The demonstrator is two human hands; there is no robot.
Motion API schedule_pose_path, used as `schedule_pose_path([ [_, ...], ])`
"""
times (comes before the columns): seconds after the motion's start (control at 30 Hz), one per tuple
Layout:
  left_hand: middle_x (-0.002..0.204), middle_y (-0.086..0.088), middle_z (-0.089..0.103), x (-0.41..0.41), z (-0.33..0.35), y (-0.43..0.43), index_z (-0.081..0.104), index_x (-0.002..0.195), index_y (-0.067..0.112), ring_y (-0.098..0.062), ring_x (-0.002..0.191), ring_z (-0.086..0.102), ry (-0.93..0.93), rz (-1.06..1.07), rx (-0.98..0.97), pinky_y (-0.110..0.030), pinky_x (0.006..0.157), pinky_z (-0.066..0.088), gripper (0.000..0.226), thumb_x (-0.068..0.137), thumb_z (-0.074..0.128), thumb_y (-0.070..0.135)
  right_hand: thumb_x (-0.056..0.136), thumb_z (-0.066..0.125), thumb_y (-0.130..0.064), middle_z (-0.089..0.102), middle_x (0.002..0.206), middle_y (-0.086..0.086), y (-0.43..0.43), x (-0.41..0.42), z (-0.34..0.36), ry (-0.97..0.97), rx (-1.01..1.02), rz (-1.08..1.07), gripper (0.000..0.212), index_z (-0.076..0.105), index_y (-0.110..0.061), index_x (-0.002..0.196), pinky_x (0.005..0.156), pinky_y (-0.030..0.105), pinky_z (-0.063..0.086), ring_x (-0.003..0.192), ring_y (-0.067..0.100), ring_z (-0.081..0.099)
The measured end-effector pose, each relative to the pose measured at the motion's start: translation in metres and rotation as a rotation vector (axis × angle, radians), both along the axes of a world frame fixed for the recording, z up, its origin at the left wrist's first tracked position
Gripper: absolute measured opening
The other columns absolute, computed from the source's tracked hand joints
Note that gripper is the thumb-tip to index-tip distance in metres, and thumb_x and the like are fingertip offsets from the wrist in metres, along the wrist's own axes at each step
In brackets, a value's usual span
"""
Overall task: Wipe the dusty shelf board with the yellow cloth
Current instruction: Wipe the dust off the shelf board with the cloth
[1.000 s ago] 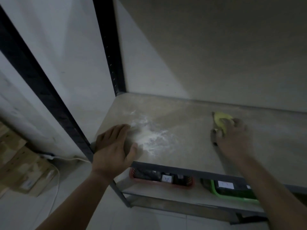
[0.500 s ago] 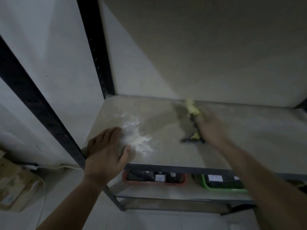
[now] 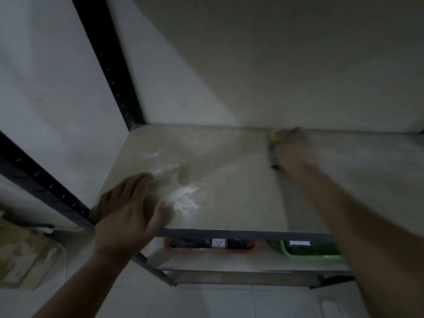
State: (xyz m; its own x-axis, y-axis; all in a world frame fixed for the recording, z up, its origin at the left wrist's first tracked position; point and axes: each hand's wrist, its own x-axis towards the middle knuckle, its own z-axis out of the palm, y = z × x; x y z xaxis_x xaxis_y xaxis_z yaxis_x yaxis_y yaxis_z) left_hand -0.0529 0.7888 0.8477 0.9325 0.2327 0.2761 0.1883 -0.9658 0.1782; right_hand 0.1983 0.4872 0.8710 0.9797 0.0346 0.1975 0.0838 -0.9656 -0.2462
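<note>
**Shelf board** (image 3: 229,180): pale, level, its long axis running left to right, with a white dust patch (image 3: 183,198) at front left.

**Yellow cloth** (image 3: 276,135): lies at the board's back edge, right of centre, against the rear wall. Only a small bunched lump shows beyond the fingers, so its long axis and heading cannot be told.

**Right hand** (image 3: 296,150): on the cloth, arm reaching in from front right. It is motion-blurred, so whether the fingers are flat or curled cannot be told.

**Left hand** (image 3: 130,210): palm down on the board's front left corner, fingers straight and close together, thumb out, fingertips at the dust's edge.

**Lower shelf, containers:**
- Red basket (image 3: 206,247): white label, dark contents that cannot be made out.
- Green basket (image 3: 312,257): to the right of the red one, white label, dark contents.

**Floor, left:** cardboard boxes (image 3: 23,260).
</note>
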Motion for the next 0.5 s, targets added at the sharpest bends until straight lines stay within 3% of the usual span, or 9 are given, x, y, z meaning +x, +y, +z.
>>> schedule_pose_path([
  [0.07,0.138,-0.011,0.064,-0.001,-0.001,0.000,0.060,0.139,0.012,-0.036,0.124,0.061,-0.007,0.002,0.000,-0.048,0.100,0.044,0.072,0.094,0.038,0.063,0.086,0.050,-0.020,0.065,0.106,0.014,0.068,-0.044,-0.001,0.029,0.062,0.198,0.024,0.067,-0.013,0.101,0.088,0.038,0.051,0.097,0.033,0.062],
  [0.13,0.138,-0.012,0.064,-0.002,0.000,0.000,0.059,0.140,0.013,-0.037,0.124,0.061,0.003,0.001,0.006,-0.049,0.100,0.044,0.072,0.095,0.035,0.064,0.088,0.052,-0.022,0.058,0.121,0.011,0.127,-0.088,0.001,0.131,0.050,0.483,0.032,0.065,-0.017,0.116,0.098,0.039,0.041,0.111,0.032,0.052],
  [0.2,0.139,-0.010,0.063,-0.002,0.000,-0.001,0.058,0.141,0.015,-0.035,0.125,0.059,0.009,0.003,0.004,-0.048,0.100,0.042,0.072,0.095,0.034,0.064,0.087,0.052,-0.025,0.055,0.123,0.009,0.143,-0.103,0.008,0.156,0.091,0.597,0.040,0.059,-0.023,0.126,0.099,0.043,0.038,0.111,0.033,0.045],
  [0.3,0.139,-0.009,0.063,-0.002,0.000,-0.002,0.059,0.140,0.014,-0.034,0.125,0.059,0.009,0.012,0.007,-0.046,0.100,0.040,0.071,0.095,0.035,0.063,0.087,0.056,-0.021,0.065,0.120,0.011,0.092,-0.073,0.021,0.065,0.215,0.508,0.037,0.061,-0.019,0.124,0.095,0.035,0.041,0.110,0.032,0.057],
  [0.37,0.137,-0.010,0.063,-0.003,-0.001,-0.003,0.059,0.139,0.012,-0.035,0.124,0.060,-0.003,0.011,0.009,-0.046,0.100,0.040,0.071,0.095,0.036,0.062,0.081,0.068,-0.010,0.070,0.105,0.016,0.030,-0.045,0.030,0.043,0.547,0.430,0.033,0.063,-0.004,0.113,0.082,0.029,0.047,0.098,0.032,0.066],
  [0.4,0.137,-0.011,0.063,-0.003,-0.001,-0.003,0.059,0.139,0.012,-0.036,0.124,0.060,-0.003,0.010,0.007,-0.047,0.100,0.041,0.071,0.094,0.036,0.062,0.078,0.071,-0.006,0.069,0.105,0.018,-0.003,-0.028,0.031,-0.006,0.606,0.349,0.036,0.061,-0.001,0.112,0.081,0.030,0.049,0.096,0.033,0.066],
  [0.5,0.138,-0.011,0.063,-0.002,0.000,-0.003,0.059,0.139,0.011,-0.036,0.124,0.059,-0.011,0.006,0.000,-0.047,0.100,0.041,0.070,0.094,0.037,0.061,0.089,0.061,-0.020,0.053,0.130,0.024,-0.101,0.026,0.023,-0.063,0.192,-0.041,0.043,0.054,-0.010,0.130,0.099,0.046,0.044,0.117,0.042,0.052],
])
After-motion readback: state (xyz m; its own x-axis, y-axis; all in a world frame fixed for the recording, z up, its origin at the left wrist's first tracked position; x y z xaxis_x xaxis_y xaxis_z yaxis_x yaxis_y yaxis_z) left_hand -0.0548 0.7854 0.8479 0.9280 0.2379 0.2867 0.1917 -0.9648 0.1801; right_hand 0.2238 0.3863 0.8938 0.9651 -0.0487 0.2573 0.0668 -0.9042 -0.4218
